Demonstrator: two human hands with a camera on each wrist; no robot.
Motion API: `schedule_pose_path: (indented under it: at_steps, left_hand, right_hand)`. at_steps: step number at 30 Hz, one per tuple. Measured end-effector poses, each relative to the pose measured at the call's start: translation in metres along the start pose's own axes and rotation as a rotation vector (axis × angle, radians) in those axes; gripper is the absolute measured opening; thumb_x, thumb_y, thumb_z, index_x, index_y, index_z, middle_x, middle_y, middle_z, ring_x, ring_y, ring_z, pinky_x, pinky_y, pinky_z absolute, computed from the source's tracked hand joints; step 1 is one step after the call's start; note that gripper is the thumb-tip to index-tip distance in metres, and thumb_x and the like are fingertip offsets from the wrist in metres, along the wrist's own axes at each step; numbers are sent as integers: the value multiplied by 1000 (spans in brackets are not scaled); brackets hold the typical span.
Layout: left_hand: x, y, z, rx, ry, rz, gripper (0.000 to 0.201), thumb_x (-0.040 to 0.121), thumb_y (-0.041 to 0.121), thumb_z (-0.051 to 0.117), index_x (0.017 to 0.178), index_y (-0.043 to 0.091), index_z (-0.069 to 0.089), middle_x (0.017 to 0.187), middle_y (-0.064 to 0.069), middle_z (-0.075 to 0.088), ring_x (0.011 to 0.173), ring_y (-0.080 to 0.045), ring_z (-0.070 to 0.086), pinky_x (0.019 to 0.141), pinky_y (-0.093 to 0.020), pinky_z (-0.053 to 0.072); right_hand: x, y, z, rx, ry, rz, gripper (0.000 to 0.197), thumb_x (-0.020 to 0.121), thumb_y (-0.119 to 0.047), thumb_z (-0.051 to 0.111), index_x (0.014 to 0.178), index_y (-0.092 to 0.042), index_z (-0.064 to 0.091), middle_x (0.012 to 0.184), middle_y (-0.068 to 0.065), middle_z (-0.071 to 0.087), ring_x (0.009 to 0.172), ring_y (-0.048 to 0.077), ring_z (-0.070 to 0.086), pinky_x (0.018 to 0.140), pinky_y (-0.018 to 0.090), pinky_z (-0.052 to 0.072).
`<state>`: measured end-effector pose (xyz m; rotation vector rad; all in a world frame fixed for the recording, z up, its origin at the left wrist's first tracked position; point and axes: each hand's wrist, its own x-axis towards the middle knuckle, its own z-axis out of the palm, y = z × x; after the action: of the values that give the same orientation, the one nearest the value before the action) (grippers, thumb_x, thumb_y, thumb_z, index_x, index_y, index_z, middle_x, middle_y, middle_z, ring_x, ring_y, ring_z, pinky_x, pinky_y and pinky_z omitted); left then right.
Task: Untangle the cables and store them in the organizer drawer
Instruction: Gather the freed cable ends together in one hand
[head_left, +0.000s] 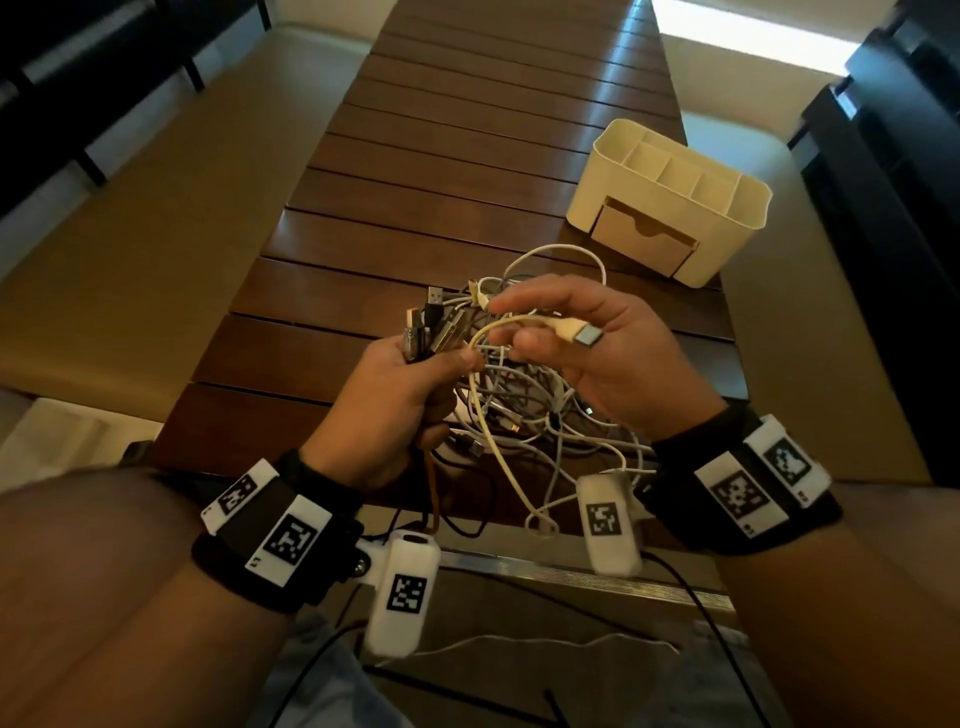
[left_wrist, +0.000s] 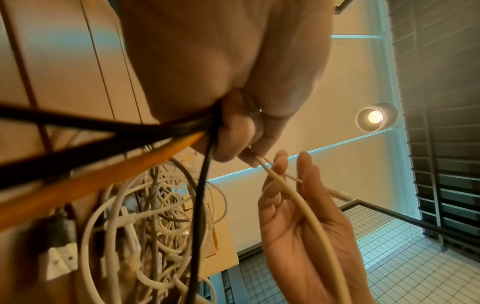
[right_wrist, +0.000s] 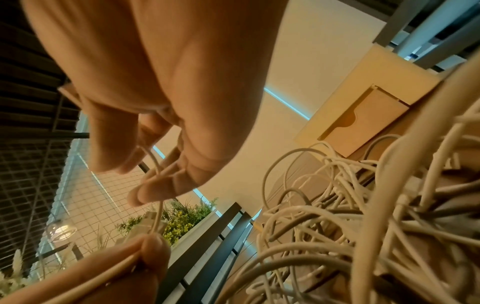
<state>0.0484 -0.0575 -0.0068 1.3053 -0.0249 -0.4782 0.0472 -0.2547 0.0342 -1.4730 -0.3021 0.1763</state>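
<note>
My left hand (head_left: 384, 395) grips a bundle of cable plugs (head_left: 434, 327) above the desk (head_left: 415, 156). My right hand (head_left: 597, 358) pinches one cream cable (head_left: 493, 447) near its plug, other fingers loose. The tangle (head_left: 535, 405) lies below; the organizer (head_left: 670, 202), drawer closed, stands beyond.

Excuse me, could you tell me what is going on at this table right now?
A person is sorting a tangle of cables over a wooden table. The left hand grips a bunch of plug ends, while the right hand holds a cream cable near its plug, working it loose. The organizer stands beyond the pile, its drawer shut. Nothing is stored yet.
</note>
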Motion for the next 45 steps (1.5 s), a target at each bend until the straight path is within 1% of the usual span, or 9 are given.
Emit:
schedule_pose_path:
  at_steps: [7,10,15,21,28,31,37,40,45]
  left_hand:
    - [5,-4,-6,-202,-6,24,30,99,37,51,104,8,54,61,6,30,48,-8,24,44,-23,23]
    - [6,-2,-1,-382,-23,-15,39,96,46,44,102,10,56,66,2,32,54,-11,28,51,-24,28]
    - [5,-2,6,-371,53,26,32,108,33,30,100,10,51,69,0,37,59,-13,38,57,-26,36]
    - [3,-1,10,-275,143,66,24,107,24,36,96,13,53,72,1,57,67,-13,58,68,-28,54]
    - [-1,-7,22,-171,116,112,21,104,21,41,105,12,61,103,-6,73,97,-20,70,83,-34,58]
    - [-4,-7,26,-230,99,109,21,103,18,41,110,9,59,99,-6,73,90,-18,72,73,-29,58]
    - [-8,-5,30,-248,82,90,22,105,20,38,105,12,59,84,-2,72,76,-17,69,68,-32,59]
    - [-9,-4,31,-244,77,86,24,106,21,37,99,12,57,70,4,67,64,-14,64,61,-29,56]
    - [-9,-4,31,-244,78,70,26,106,23,38,104,7,59,79,-4,67,69,-19,63,65,-31,56]
  right_hand:
    - [3,0,3,-133,216,165,27,97,-19,58,123,-14,60,83,11,74,66,22,69,55,26,52]
    - [2,2,5,-141,184,206,30,98,-13,57,128,-13,49,83,14,74,66,26,71,54,29,53]
    - [1,4,9,-62,94,231,19,98,0,52,116,-4,46,99,22,73,89,32,74,68,31,58]
    - [-1,4,10,-318,120,272,11,96,-18,62,91,-10,65,87,8,76,57,18,67,47,23,45]
    - [-3,13,22,-559,118,300,17,92,-30,68,86,-16,75,79,-16,70,52,6,60,49,17,45]
    - [-4,13,27,-516,120,304,12,91,-23,69,84,-14,73,94,-15,71,49,4,60,46,13,42]
    - [-2,11,30,-437,162,256,18,90,-14,71,98,-15,55,70,3,71,52,14,64,45,24,47]
    - [-3,13,32,-457,164,213,12,91,-14,69,99,-13,59,73,3,72,54,15,66,46,22,48]
    - [-5,16,30,-498,163,133,4,93,-12,66,97,-11,68,76,2,73,58,9,69,49,17,49]
